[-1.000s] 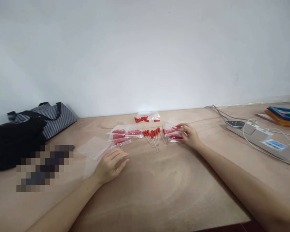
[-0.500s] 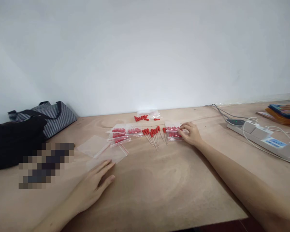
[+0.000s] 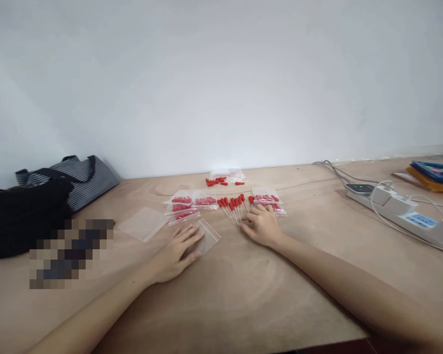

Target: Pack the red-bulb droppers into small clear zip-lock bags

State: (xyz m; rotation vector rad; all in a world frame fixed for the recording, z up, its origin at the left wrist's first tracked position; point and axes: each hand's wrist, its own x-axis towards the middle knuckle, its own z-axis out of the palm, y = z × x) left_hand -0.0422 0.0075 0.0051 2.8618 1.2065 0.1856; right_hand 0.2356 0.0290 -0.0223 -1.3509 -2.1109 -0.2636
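Note:
My left hand (image 3: pixel 182 253) lies flat with its fingers spread on a clear zip bag (image 3: pixel 208 240), pressing it to the table. My right hand (image 3: pixel 262 226) is over the stem ends of a row of droppers with red bulbs (image 3: pixel 233 202). Its thumb and fingers are apart, and whether they touch a stem is hard to see. The droppers lie side by side, bulbs pointing away from me. Filled bags of red bulbs (image 3: pixel 182 206) lie to their left, and another such bag (image 3: pixel 268 197) lies just beyond my right hand.
A flat clear bag (image 3: pixel 142 223) lies left of my left hand. Loose red bulbs (image 3: pixel 216 182) sit near the wall by a clear bag (image 3: pixel 227 174). At right are a power strip (image 3: pixel 415 216) and stacked coloured items (image 3: pixel 433 176); at left, dark bags (image 3: pixel 25 216).
My left hand has slid the clear bag to the right and away from me. My right hand has left the filled bag and moved left to the dropper stems. The other person's hand is gone.

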